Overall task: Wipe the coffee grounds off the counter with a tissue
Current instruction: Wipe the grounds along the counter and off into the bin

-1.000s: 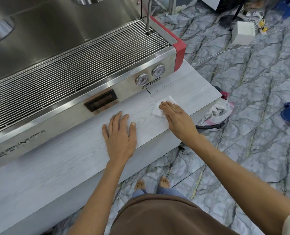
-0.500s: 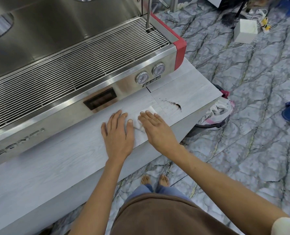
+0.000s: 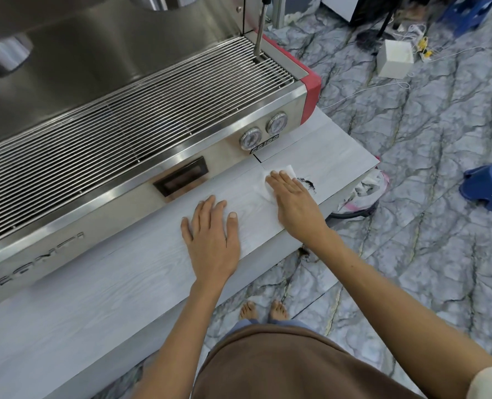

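A white tissue [image 3: 270,180] lies flat on the pale wood-grain counter [image 3: 124,286], pressed down by my right hand [image 3: 293,203], whose fingers are laid flat over it. Dark coffee grounds [image 3: 308,184] form a small streak just right of that hand's fingertips, touching the tissue's right edge. My left hand [image 3: 213,237] rests palm down on the counter a little to the left, fingers spread, holding nothing.
A steel espresso machine [image 3: 124,133] with a wire drip grate and two gauges [image 3: 263,132] fills the counter's back. The counter ends just right of the grounds. On the marble floor are a cloth-filled bag [image 3: 362,194], a blue stool [image 3: 489,185] and a white box [image 3: 394,59].
My right hand slid the tissue left beside my left hand, uncovering the grounds, then back right up to the streak. The left hand has stayed put.
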Action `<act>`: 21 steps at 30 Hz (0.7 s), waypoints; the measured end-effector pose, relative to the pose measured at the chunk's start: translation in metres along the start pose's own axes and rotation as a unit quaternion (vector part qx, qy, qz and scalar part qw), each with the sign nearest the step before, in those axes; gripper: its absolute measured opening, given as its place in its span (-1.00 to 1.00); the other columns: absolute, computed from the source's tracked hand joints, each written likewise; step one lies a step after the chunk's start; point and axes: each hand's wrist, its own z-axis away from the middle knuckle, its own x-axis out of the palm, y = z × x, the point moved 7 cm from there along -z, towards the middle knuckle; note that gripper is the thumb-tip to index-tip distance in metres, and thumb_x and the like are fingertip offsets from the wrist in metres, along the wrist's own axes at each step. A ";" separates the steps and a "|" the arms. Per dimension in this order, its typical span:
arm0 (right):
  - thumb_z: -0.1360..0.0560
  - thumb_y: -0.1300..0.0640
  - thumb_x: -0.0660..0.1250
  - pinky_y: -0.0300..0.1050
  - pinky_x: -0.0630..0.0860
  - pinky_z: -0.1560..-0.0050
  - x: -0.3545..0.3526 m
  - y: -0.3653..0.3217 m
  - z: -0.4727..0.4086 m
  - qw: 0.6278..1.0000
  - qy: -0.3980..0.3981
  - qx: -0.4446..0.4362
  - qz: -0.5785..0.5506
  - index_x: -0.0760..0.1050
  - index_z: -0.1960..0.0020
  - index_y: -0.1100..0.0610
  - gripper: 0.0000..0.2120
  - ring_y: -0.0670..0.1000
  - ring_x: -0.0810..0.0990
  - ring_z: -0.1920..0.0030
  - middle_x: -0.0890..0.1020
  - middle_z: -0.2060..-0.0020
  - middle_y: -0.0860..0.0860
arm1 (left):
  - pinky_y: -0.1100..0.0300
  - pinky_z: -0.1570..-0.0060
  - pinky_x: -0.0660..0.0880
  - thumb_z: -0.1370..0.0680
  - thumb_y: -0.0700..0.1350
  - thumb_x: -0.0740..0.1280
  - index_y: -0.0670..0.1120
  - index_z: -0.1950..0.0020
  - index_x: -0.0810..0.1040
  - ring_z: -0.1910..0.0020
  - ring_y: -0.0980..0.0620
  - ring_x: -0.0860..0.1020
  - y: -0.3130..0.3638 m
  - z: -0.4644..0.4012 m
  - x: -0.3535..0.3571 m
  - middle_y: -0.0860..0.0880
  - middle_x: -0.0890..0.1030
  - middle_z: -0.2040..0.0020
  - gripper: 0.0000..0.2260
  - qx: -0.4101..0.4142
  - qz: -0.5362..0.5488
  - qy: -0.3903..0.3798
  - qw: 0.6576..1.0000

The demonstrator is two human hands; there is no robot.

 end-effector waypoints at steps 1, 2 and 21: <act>-0.51 0.45 0.12 0.11 0.18 -0.46 -0.002 0.003 -0.001 1.000 0.003 0.007 -0.002 0.36 -0.40 0.25 -0.53 0.15 0.29 -0.45 0.40 -0.40 0.17 | -0.10 -0.56 -0.12 -0.64 0.19 -0.09 0.04 -0.47 0.41 -0.57 0.09 0.13 0.000 0.000 0.000 0.08 0.29 -0.56 -0.49 0.001 -0.003 -0.001 1.000; -0.51 0.45 0.11 0.14 0.20 -0.44 -0.005 0.007 -0.001 1.000 0.009 0.016 -0.007 0.38 -0.38 0.26 -0.55 0.16 0.31 -0.43 0.41 -0.38 0.18 | -0.09 -0.56 -0.12 -0.64 0.20 -0.10 0.05 -0.47 0.40 -0.57 0.08 0.13 -0.001 0.000 0.000 0.08 0.28 -0.56 -0.48 0.002 -0.006 -0.002 1.000; -0.52 0.34 0.20 -0.01 0.15 -0.47 0.019 -0.052 0.054 0.996 -0.003 -0.093 0.000 0.36 -0.40 0.26 -0.56 0.08 0.29 -0.45 0.41 -0.40 0.14 | -0.13 -0.55 -0.13 -0.63 0.21 -0.11 0.05 -0.49 0.37 -0.59 0.07 0.10 -0.001 -0.002 0.001 0.05 0.25 -0.58 -0.46 0.005 -0.009 -0.015 1.000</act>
